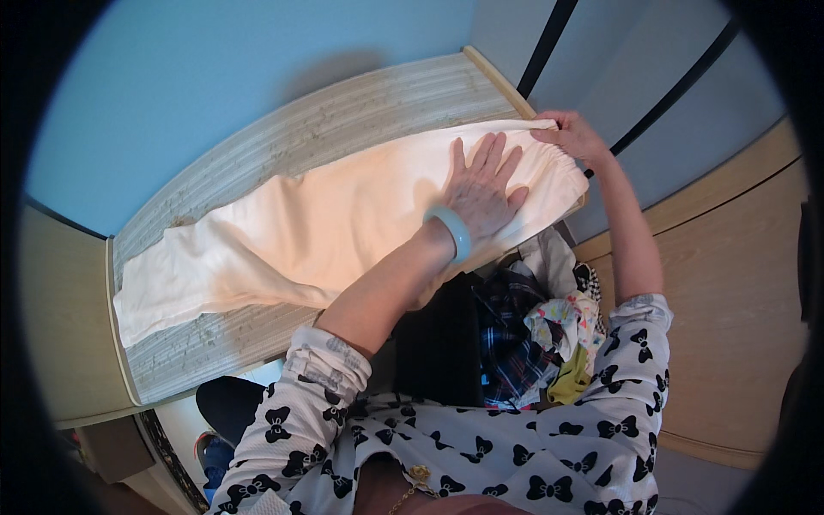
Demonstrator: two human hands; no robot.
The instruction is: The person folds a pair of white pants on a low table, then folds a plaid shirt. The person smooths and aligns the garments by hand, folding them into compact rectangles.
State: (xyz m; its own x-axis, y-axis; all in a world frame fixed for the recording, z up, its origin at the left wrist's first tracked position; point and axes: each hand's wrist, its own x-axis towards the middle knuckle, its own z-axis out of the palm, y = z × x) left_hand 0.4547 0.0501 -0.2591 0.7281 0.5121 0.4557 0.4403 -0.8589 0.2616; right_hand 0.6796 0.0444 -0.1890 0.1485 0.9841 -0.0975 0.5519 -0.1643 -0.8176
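A pair of cream-white trousers point(347, 206) lies lengthwise across a bench-like surface point(225, 154), apparently folded leg over leg. Its gathered elastic waistband point(570, 170) is at the right, and the hems reach the left end. Soft creases run through the leg part. My left hand point(483, 190) rests flat on the cloth near the waistband, palm down and fingers spread, with a pale jade-coloured bangle point(456, 233) at the wrist. At the far corner of the waistband, my right hand point(575, 138) pinches the fabric between thumb and fingers.
Below the right part of the bench lies a heap of clothes, with a dark plaid garment point(508, 322), a floral-print cloth point(560, 322) and a mustard-yellow piece point(570, 380). A blue wall point(212, 84) backs the bench. Wooden panels point(727, 309) stand at the right.
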